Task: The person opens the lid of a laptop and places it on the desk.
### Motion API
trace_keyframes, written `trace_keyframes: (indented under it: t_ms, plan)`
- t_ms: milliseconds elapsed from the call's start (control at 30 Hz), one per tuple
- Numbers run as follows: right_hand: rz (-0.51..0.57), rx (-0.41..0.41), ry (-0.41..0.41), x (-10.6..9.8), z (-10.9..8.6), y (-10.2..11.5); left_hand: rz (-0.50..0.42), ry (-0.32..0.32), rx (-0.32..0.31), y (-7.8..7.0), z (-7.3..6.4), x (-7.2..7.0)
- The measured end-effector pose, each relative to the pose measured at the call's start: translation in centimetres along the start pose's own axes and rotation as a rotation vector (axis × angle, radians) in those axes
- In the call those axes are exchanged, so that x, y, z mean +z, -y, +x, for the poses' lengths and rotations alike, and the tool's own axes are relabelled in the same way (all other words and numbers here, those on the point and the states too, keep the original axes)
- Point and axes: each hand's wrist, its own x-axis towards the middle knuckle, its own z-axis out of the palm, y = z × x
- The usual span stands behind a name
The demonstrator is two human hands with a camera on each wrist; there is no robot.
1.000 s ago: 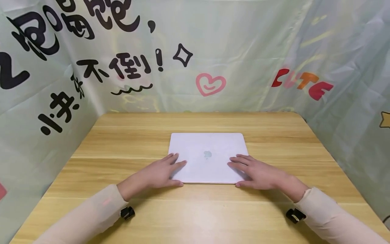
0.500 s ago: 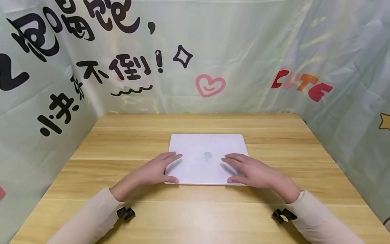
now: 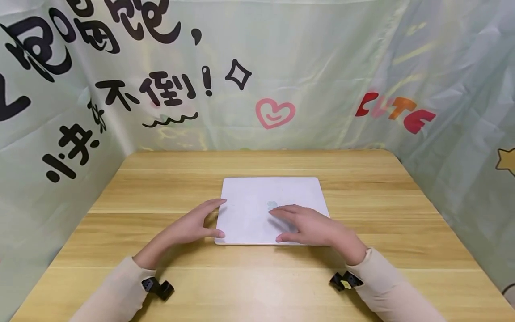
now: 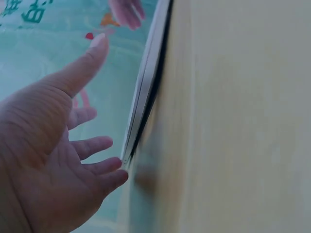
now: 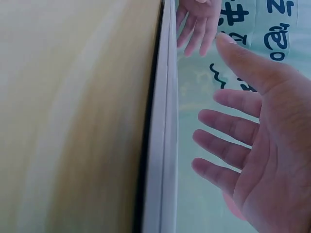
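Note:
A closed silver laptop (image 3: 245,212) lies flat on the wooden table, its apple logo partly behind the right hand's fingers in the head view. My left hand (image 3: 195,223) is at the laptop's left edge, thumb and fingers spread apart and holding nothing. Over the right half of the lid hovers my right hand (image 3: 311,226), its fingers extended and a shadow beneath them. In the left wrist view the laptop's thin edge (image 4: 143,92) runs beside the left fingers (image 4: 99,145). The right wrist view shows a gap between the right fingers (image 5: 223,126) and the laptop's side (image 5: 163,145).
The wooden table (image 3: 257,286) extends around the laptop on every side. Pale green cloth (image 3: 322,53) with black lettering, a pink heart and the word CUTE hangs behind and beside it. A small black device (image 3: 158,288) sits at the left cuff, another (image 3: 346,281) at the right.
Both hands have shifted left; the right has come inward over the lid from the laptop's right edge, while the left has slid off toward the left edge. The laptop stays in place.

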Motion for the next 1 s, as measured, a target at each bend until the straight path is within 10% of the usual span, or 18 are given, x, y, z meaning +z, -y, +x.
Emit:
trace_keyframes:
  t_ms: [1000]
  plan:
    - [-0.161, -0.105, 0.027, 2.0, 0.8, 0.6, 0.078, 0.029, -0.092, 1.4, -1.2, 1.9]
